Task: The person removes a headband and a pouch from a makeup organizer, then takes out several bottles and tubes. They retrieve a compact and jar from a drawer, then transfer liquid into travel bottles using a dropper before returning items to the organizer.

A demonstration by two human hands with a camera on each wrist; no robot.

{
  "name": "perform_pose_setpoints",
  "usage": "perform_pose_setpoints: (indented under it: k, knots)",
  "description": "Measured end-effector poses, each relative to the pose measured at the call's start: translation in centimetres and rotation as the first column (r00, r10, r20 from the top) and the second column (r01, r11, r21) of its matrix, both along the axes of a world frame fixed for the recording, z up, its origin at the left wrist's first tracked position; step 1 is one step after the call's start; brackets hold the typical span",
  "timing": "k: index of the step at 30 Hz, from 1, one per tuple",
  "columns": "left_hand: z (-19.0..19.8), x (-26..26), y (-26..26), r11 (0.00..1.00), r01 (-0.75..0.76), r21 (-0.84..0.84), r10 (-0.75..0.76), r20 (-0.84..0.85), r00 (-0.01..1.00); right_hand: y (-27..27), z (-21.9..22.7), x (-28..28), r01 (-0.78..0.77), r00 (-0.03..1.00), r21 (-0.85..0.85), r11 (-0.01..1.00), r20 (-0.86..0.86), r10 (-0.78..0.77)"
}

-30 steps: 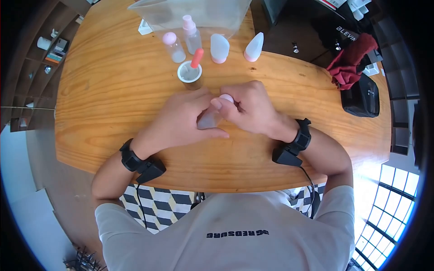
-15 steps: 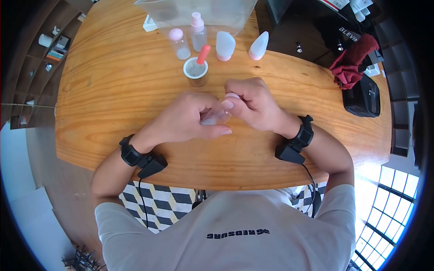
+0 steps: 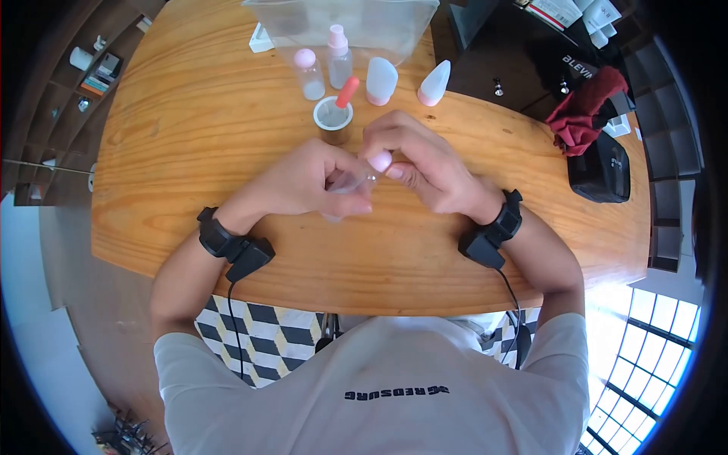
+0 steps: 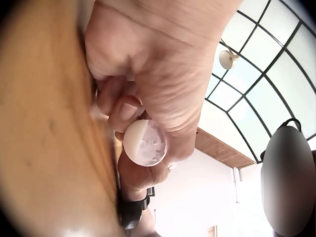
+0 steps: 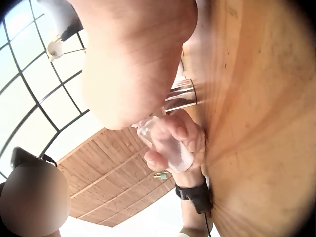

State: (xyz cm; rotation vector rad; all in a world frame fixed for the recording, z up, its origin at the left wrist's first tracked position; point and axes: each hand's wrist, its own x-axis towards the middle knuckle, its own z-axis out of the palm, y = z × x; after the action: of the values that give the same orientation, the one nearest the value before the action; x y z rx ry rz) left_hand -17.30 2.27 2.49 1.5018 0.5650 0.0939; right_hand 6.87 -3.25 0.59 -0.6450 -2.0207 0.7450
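Note:
My left hand [image 3: 303, 178] grips a small clear bottle [image 3: 350, 182] tilted toward the right, its neck showing between thumb and fingers. In the right wrist view the bottle [image 5: 173, 148] is see-through, with the left fingers wrapped round it. The left wrist view shows its round base [image 4: 145, 143], with something whitish inside along one side. Just beyond the neck, my right hand [image 3: 425, 163] pinches a round pink cap [image 3: 380, 161] between thumb and fingers. The cap stands slightly apart from the bottle's neck. In the right wrist view the cap is hidden behind the right hand.
Ahead stand a cup [image 3: 334, 117] with a red-handled tool [image 3: 347, 92], a pink-capped bottle [image 3: 309, 76], a pink spray bottle [image 3: 339, 61] and two pink-based squeeze bottles [image 3: 381, 80]. Behind is a clear plastic bin [image 3: 341, 30]. A black case [image 3: 599, 171] and red cloth [image 3: 580, 121] lie right.
The right hand has drawn the pink cap up off the bottle's neck, its fingers extending farther forward. The left hand still holds the bottle, now tilted with the neck exposed.

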Motion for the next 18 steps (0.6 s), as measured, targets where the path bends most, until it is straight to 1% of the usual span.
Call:
perform_pose_setpoints:
  k: [2,3,5,6,7,8,9,11,12,14,15,17,18]
  knots:
    - [-0.4,-0.3,0.3,0.988,0.04,0.146,-0.044,0.03,0.999,-0.1,0.1,-0.1,-0.052,0.998,0.039,0.998,-0.028,0.053]
    - [-0.5,-0.2,0.2,0.988,0.034,0.15,-0.039,0.03,0.999,-0.3,0.2,-0.3,-0.058,0.998,0.043,0.997,-0.028,0.059]
    - [-0.5,0.0,-0.2,0.985,-0.014,0.174,0.003,0.063,0.998,-0.9,0.6,-1.1,0.089,0.974,-0.023,0.996,-0.206,-0.092]
    - [-0.5,0.1,-0.3,0.984,-0.02,0.175,0.008,0.066,0.998,-0.9,0.5,-0.8,0.084,0.975,-0.021,0.996,-0.203,-0.086]
    - [-0.4,0.2,-0.4,0.978,-0.012,0.21,-0.002,0.067,0.998,-1.0,0.2,-0.1,0.117,0.991,-0.173,0.978,-0.05,-0.127]
    - [-0.4,0.3,-0.4,0.97,-0.003,0.243,-0.014,0.069,0.998,-1.0,0.5,0.1,0.172,0.983,-0.314,0.934,0.111,-0.144]
    - [-0.4,0.3,-0.3,0.97,-0.006,0.242,-0.012,0.073,0.997,-1.1,0.6,0.0,0.171,0.983,-0.314,0.934,0.115,-0.142]
    - [-0.5,0.1,0.2,0.96,0.039,0.278,-0.041,0.0,0.999,-1.2,1.1,-0.4,0.171,0.983,-0.277,0.945,0.12,-0.142]
    - [-0.5,0.1,0.1,0.961,0.03,0.274,-0.033,0.008,0.999,-1.2,1.1,-0.5,0.166,0.983,-0.28,0.946,0.128,-0.134]
    - [-0.4,0.0,0.1,0.972,0.016,0.235,-0.031,0.06,0.998,-1.1,0.7,-0.7,0.132,0.991,-0.155,0.979,0.053,-0.126]
    - [-0.4,-0.1,0.0,0.974,0.014,0.225,-0.029,0.066,0.997,-1.1,0.4,-0.8,0.132,0.991,-0.164,0.978,0.06,-0.124]
    - [0.0,-0.3,0.4,0.986,0.057,0.158,-0.064,0.038,0.997,-0.6,0.2,-0.7,0.054,0.997,-0.022,0.998,-0.05,-0.055]
    - [0.2,-0.4,0.7,0.986,0.049,0.157,-0.057,0.041,0.998,-0.5,0.3,-0.7,0.047,0.998,-0.024,0.999,-0.047,-0.048]
